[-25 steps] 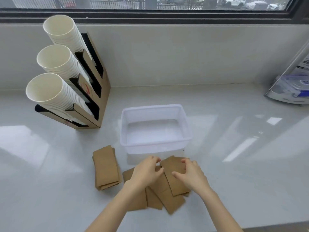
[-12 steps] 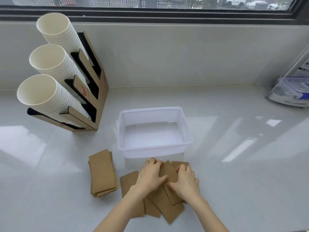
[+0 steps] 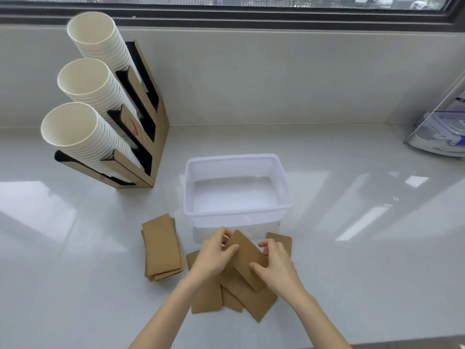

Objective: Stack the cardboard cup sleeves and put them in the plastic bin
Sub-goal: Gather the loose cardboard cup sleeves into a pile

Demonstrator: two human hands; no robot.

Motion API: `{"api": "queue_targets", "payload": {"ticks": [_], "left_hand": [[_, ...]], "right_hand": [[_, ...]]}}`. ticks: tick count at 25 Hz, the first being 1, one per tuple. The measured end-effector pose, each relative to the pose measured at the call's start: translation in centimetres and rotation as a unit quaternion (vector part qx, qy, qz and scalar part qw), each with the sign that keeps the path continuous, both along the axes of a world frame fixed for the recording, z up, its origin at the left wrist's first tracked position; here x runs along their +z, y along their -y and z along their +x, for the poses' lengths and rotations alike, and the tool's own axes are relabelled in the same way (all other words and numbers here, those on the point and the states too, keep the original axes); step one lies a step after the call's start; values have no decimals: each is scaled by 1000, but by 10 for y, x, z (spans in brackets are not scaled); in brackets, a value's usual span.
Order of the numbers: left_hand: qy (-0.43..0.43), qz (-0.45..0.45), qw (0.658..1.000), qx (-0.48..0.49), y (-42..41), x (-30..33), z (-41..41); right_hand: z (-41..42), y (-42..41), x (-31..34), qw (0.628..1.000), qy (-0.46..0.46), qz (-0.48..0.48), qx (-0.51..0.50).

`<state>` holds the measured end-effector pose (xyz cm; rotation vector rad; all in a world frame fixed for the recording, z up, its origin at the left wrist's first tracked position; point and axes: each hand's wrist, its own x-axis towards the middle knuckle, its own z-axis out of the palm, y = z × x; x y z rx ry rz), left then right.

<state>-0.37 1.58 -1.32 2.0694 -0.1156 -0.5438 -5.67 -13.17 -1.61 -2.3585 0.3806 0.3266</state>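
Several flat brown cardboard cup sleeves (image 3: 254, 302) lie scattered on the white counter just in front of an empty translucent plastic bin (image 3: 236, 212). One sleeve (image 3: 247, 258) is lifted at an angle above the pile; my left hand (image 3: 214, 255) pinches its far left end and my right hand (image 3: 278, 265) grips its right edge. A neat stack of sleeves (image 3: 162, 248) rests to the left of the pile, apart from both hands. Another sleeve (image 3: 280, 240) pokes out behind my right hand.
A cardboard dispenser (image 3: 148, 127) holding three slanted columns of white paper cups (image 3: 83, 137) stands at the back left. A clear lidded container (image 3: 442, 132) sits at the far right. A wall and window sill run along the back; the counter's front edge shows at bottom right.
Both hands went from pressing on the scattered pile to holding one sleeve raised off it. The view shifted slightly; the left stack and the bin stayed put.
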Motion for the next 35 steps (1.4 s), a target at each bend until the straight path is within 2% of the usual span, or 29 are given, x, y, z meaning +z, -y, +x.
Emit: {"api": "queue_targets", "payload": {"ticks": [3,8,13,15,18,20,27,35], "left_hand": [[5,-33,998,44,-17,9,-4],[42,-24,994,96,-41,24,-7],[39,-20,991,129,-55,28,-12],[37,-30,989,141,-57,29,-14],[51,-51,985,160,-61,31,-15],[55,-62,982,170,-66,31,-15],[44,-70,981,177,-75,29,-13],[-9,-95,988,119,-58,27,-27]], "right_hand": [[-8,-5,-4,999,-34,-1,19],[-19,-19,-9,994,-58,-66,60],[-20,-26,-8,993,-59,-93,41],[-20,-25,-6,996,-47,-69,34],[-21,-22,-2,999,-23,39,7],[-21,-19,2,997,-2,75,-12],[-11,-5,22,992,51,100,-59],[9,-30,40,991,81,103,13]]}}
